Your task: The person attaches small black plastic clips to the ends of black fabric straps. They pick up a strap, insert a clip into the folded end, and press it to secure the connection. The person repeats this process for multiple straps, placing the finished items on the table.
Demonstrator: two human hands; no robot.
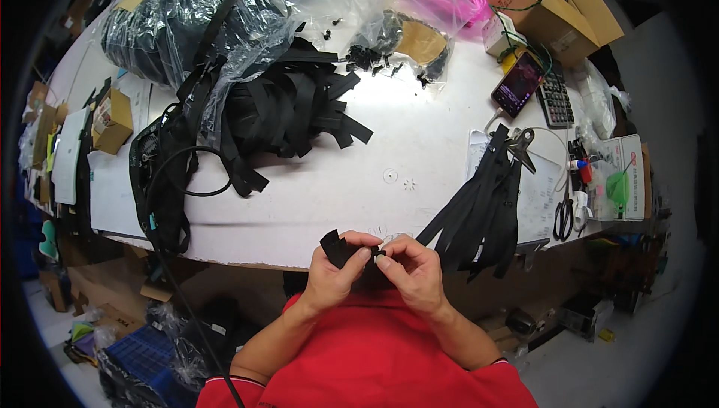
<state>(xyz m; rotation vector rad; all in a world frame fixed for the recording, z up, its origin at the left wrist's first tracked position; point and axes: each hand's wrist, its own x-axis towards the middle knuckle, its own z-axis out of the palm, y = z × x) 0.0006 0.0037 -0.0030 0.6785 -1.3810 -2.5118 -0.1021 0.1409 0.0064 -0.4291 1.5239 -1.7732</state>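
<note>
At the table's near edge, my left hand (333, 277) is closed round a black zipper tape (335, 249), whose wide end sticks up past the thumb. My right hand (414, 273) meets it fingertip to fingertip, pinching a small black piece (379, 254) at the tape's other end. That piece is too small to make out, and the fingers partly hide it. To the right of my hands, a bundle of long black zipper tapes (483, 213) hangs over the table edge, with a metal clip (522, 149) at its top.
A heap of black tapes (277, 108) lies at left beside a plastic-wrapped black bundle (195, 29). Small black parts (365, 57) are scattered at the back. A phone (518, 83), a calculator (556, 97), scissors (564, 218) and an open cardboard box (565, 22) stand at right. A black cable (176, 280) crosses the left edge.
</note>
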